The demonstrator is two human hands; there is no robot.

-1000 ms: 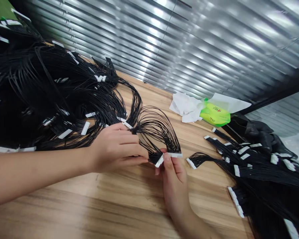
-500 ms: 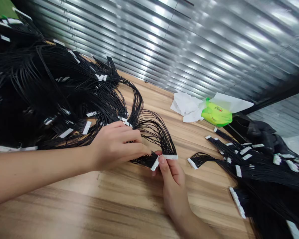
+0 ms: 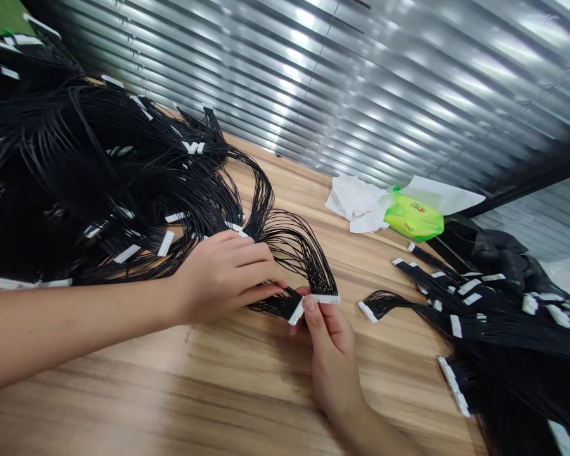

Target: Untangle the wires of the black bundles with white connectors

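Observation:
A looped black wire harness [image 3: 289, 244] with white connectors lies on the wooden table [image 3: 218, 380]. My left hand [image 3: 225, 272] is closed, pinching the harness's black wires just left of the connectors. My right hand [image 3: 330, 345] pinches the two white connectors [image 3: 313, 303] at the loop's ends, thumb on top. A big tangled heap of the same black harnesses [image 3: 76, 177] fills the table's left side behind my left forearm.
A second pile of black harnesses with white connectors [image 3: 494, 323] lies at the right. White paper and a green packet [image 3: 411, 218] sit by the ribbed metal wall [image 3: 361, 82]. A dark bag [image 3: 494, 253] lies behind the right pile.
The harness loop has been lowered a little toward the table and my two hands have drawn closer together. In the last half second almost nothing moved.

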